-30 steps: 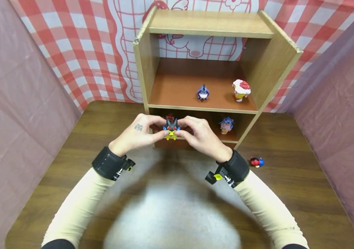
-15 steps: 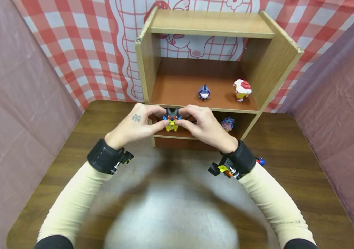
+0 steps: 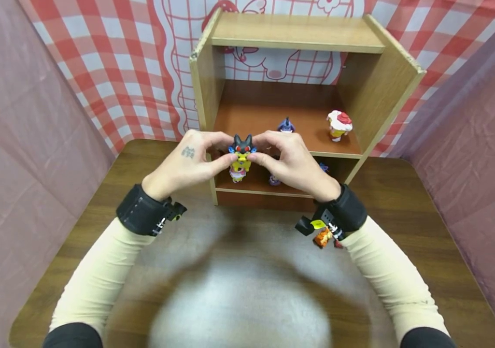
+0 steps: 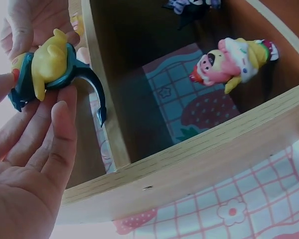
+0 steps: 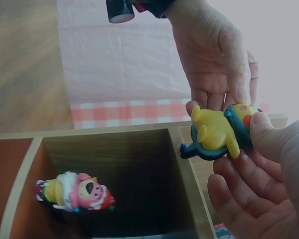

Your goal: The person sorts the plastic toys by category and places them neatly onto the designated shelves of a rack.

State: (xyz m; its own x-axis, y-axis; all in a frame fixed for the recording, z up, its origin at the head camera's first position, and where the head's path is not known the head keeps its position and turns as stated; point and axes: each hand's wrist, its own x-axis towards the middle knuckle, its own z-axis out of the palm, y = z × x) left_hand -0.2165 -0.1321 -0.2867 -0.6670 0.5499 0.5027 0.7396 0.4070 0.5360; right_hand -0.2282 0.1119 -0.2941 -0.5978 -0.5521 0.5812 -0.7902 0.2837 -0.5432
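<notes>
Both hands hold one toy figure (image 3: 243, 153), a yellow character in a dark hooded costume with pointed ears and a curled tail (image 4: 97, 99). My left hand (image 3: 188, 159) pinches one side between thumb and fingers. On the other side my right hand (image 3: 288, 157) pinches it the same way. In the head view the figure is upright, in front of the middle shelf's edge. Below it, a pink bear figure (image 5: 89, 191) with a strawberry hat stands in the lower compartment. A purple donkey figure (image 3: 286, 125) on the middle shelf is partly hidden by my right hand.
The wooden shelf unit (image 3: 297, 38) stands at the back of the table (image 3: 112, 193). A white-and-red-topped figure (image 3: 339, 125) is at the middle shelf's right. Other figures in the lower compartment are partly covered. An orange toy (image 3: 323, 238) lies beside my right wrist.
Both hands have risen with the yellow figure, from the lower compartment's height to the middle shelf's front edge. The pink bear figure has come into sight beneath it.
</notes>
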